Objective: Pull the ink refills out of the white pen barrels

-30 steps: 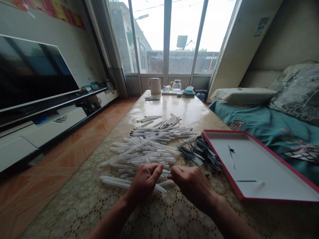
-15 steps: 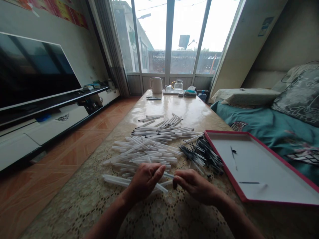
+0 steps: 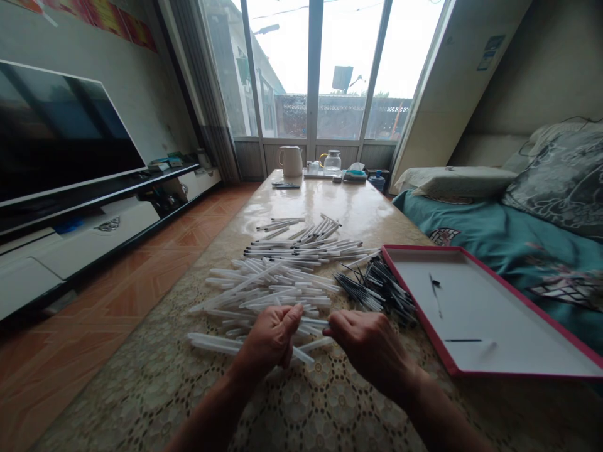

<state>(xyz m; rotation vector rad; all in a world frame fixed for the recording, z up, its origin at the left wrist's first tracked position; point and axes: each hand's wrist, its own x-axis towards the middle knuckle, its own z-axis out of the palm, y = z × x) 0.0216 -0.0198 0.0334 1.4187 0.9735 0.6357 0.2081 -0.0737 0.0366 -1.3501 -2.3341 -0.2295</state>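
Observation:
My left hand (image 3: 273,333) is closed around a whitish pen barrel (image 3: 315,321) that sticks out to the right. The fingers of my right hand (image 3: 365,339) pinch together at the barrel's right end; what exactly they grip there is hidden. Just beyond my left hand lies a heap of white pen barrels (image 3: 264,292), and a few loose barrels (image 3: 214,343) lie nearer me, partly behind that hand. Beyond my right hand is a pile of dark pen refills (image 3: 389,285).
A pink-rimmed white tray (image 3: 509,314) at the right holds a few thin pen parts. White pens with dark ends (image 3: 301,251) lie past the heap. A kettle (image 3: 291,161), a glass jug (image 3: 332,163) and a tissue pack (image 3: 355,173) stand at the table's far end.
My right hand has turned, its knuckles now higher and its fingers closed tighter at the barrel's end. My left hand has shifted slightly. The whole view has moved a little.

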